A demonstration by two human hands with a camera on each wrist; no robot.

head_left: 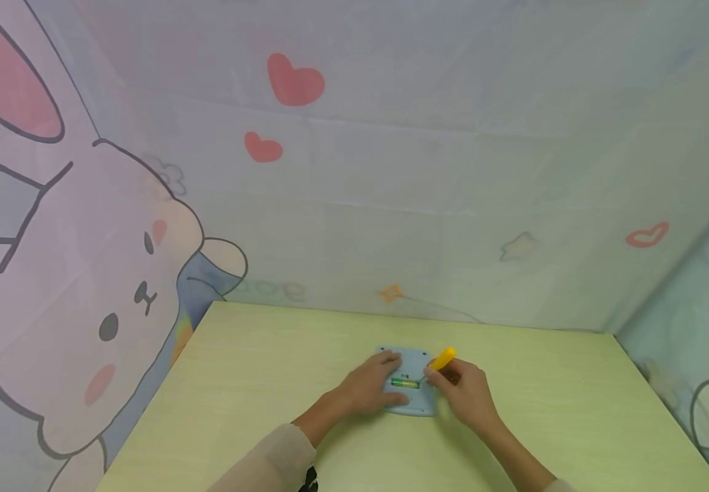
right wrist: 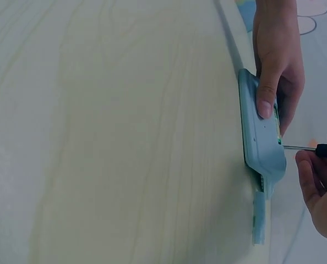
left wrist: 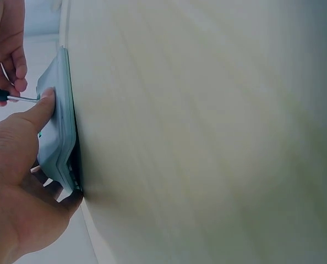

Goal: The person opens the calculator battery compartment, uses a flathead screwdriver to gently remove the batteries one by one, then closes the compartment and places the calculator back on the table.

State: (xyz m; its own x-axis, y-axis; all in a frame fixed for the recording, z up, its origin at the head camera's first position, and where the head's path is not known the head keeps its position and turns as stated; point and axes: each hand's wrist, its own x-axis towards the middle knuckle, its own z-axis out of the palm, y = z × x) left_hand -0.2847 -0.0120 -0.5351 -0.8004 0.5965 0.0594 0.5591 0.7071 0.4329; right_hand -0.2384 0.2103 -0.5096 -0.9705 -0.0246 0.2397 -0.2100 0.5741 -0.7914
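A light blue plastic device (head_left: pixel 414 408) lies on the table with its back up and a green battery (head_left: pixel 405 383) showing in an uncovered slot. My left hand (head_left: pixel 366 388) holds it at the left side, thumb on the near part of the back, other fingers toward the far part and edge. With the fingertips of my right hand (head_left: pixel 470 396) I grip a screwdriver (head_left: pixel 443 358) with a yellow handle, black collar and thin metal shaft (right wrist: pixel 300 148). It tilts down to the slot's right end; whether the tip touches the battery cannot be told.
A narrow light blue strip (right wrist: pixel 259 217) shows beside the device in the right wrist view; whether it is a separate piece is unclear. The pale yellow-green table (head_left: pixel 268 362) backs onto a printed cloth (head_left: pixel 391 171) with hearts and a rabbit.
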